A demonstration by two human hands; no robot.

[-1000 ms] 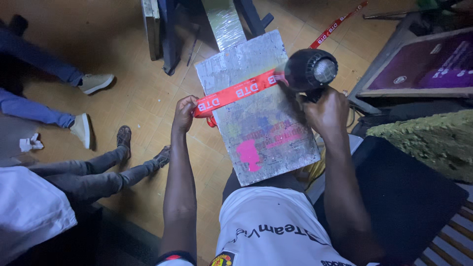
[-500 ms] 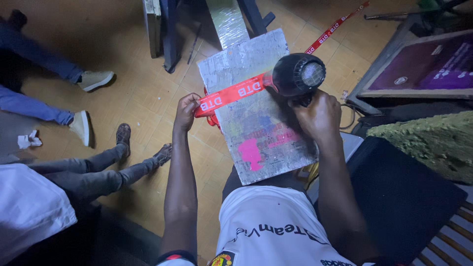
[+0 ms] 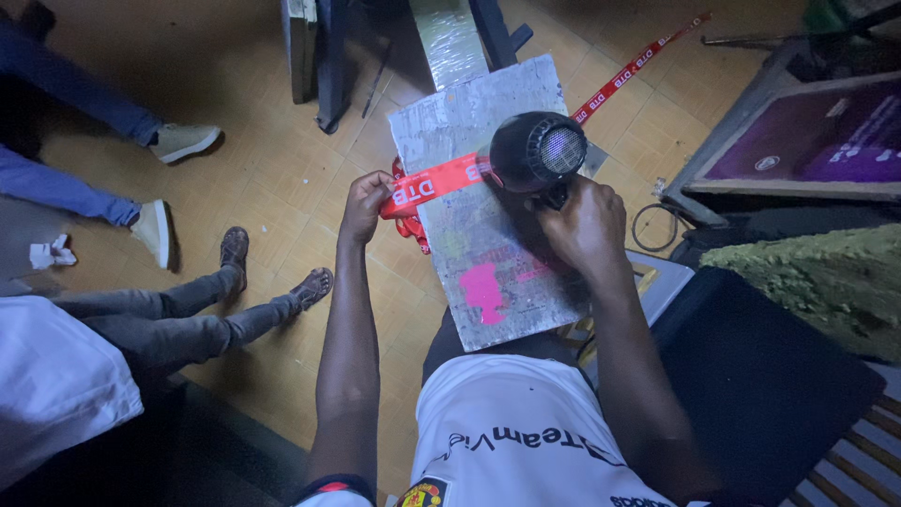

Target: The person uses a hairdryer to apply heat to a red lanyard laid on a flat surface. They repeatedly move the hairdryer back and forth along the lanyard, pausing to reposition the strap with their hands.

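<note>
Board [image 3: 488, 235] — grey, paint-stained — over tiled floor [image 3: 272, 169]

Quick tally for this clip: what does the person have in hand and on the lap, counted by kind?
Hair dryer, black, gripped in the right hand: 1
Red printed ribbon, pinched by the left hand and running off across the floor: 1
Grey board with a pink paint blotch, resting on the lap: 1
Total: 3
</note>
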